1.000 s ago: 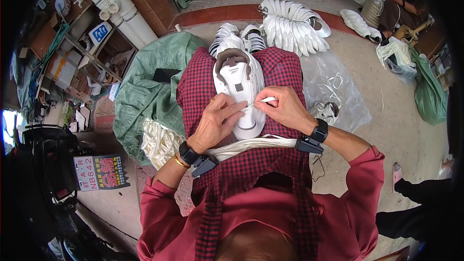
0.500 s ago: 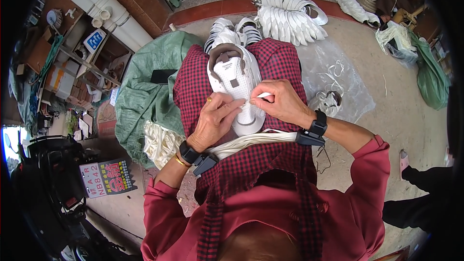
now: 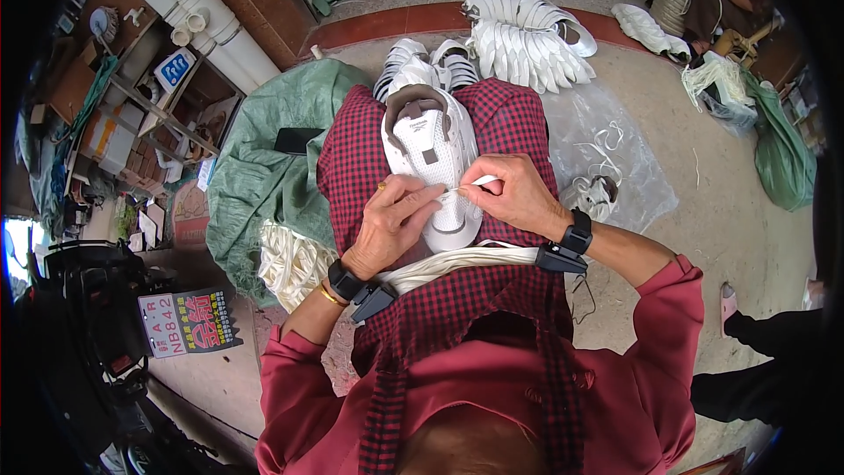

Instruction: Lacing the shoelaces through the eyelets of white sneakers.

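A white mesh shoe upper [image 3: 429, 136] with a dark grey collar lies across my lap, its toe toward me. Over its toe half, my left hand [image 3: 393, 215] is closed, thumb and forefinger pinching a thin white strand at the shoe. My right hand [image 3: 514, 198] is closed too, pinching the same strand close by; a white shoelace end [image 3: 484, 180] sticks out between its fingers. Their fingertips nearly meet above the shoe. A bundle of white laces [image 3: 440, 266] lies across my waist, over the checked apron [image 3: 352, 145].
More white shoe uppers [image 3: 532, 44] stand in nested rows beyond my knees. To the left are a green sack [image 3: 251, 185] with a dark phone [image 3: 297, 140] on it, and a heap of laces [image 3: 290, 259]. Clear plastic sheeting [image 3: 637, 167] lies right. Another person's dark-clothed legs [image 3: 747, 369] show at right.
Both hands keep their pinch at the shoe, with the right fingers shifted only slightly. The whole view has moved a little; nothing has visibly been let go.
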`<state>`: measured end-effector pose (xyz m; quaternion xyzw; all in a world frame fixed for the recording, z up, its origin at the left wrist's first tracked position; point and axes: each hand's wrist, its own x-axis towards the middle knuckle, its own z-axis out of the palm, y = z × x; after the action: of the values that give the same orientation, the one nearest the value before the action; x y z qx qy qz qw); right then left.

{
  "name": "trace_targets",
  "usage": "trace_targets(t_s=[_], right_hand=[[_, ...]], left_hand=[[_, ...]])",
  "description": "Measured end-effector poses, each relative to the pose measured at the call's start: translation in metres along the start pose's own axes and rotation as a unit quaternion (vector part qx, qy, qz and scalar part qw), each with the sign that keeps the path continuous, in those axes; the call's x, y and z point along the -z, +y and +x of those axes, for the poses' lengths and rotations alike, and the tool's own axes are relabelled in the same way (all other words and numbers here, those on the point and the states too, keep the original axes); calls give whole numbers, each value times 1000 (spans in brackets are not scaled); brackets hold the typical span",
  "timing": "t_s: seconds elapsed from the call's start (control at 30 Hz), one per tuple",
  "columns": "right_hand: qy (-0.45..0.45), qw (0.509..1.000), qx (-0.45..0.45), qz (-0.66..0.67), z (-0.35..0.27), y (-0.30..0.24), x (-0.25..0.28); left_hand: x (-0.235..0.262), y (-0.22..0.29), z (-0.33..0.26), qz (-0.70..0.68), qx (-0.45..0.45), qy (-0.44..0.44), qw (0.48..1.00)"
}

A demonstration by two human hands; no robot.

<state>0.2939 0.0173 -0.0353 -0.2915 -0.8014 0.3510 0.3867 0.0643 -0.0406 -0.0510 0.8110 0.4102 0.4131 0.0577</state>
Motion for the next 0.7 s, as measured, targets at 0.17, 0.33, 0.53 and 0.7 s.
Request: trace_targets(t_s=[0.17,0.33,0.53,0.7], right_hand=[[-2,1000,13,-3,0,4,-3],[-1,1000,11,-9,0,0,-1],[-2,1000,18,-5,0,0,-2],[-4,1000,16,0,0,2,-3]], left_hand=[[3,2,1,18,0,-36,999],[0,4,0,37,-2,-16,999],[-1,5,-1,44,-1,-19,999],[0,6,0,55,-3,-29,998]])
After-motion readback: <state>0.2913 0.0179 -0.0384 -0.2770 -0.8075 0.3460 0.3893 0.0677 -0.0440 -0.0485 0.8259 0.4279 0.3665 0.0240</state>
